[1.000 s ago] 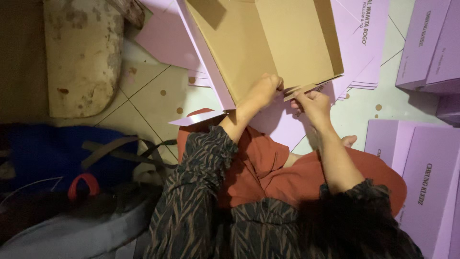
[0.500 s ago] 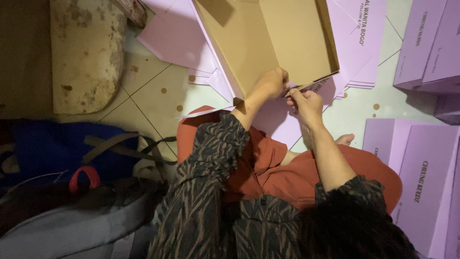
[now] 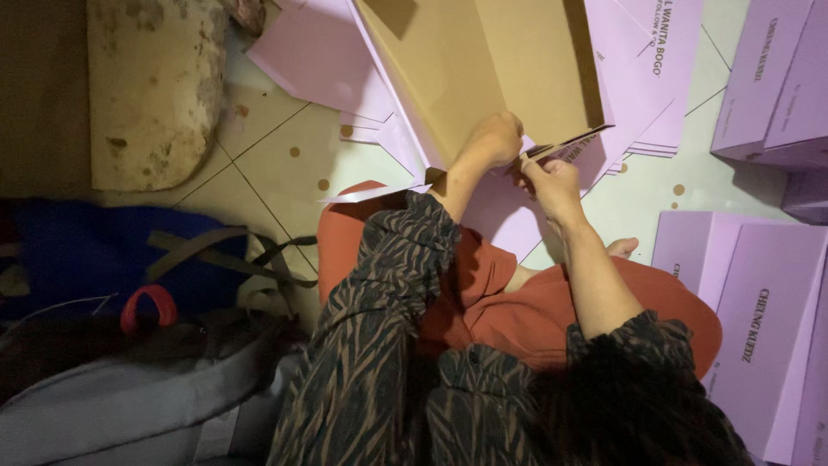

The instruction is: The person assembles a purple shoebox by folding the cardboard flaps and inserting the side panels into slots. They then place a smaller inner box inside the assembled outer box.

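Above the tiled floor (image 3: 285, 155), over the person's lap, the left hand (image 3: 496, 138) grips the near edge of the unfolded cardboard box (image 3: 483, 69), brown inside and lilac outside, while the right hand (image 3: 552, 179) pinches its lilac flap (image 3: 569, 145), with folded lilac boxes (image 3: 768, 78) stacked nearby.

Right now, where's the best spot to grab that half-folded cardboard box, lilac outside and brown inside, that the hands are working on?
Probably the half-folded cardboard box by its near bottom edge, coming from the person's side: the left hand and right hand already pinch the lilac flap there, and that edge faces them.
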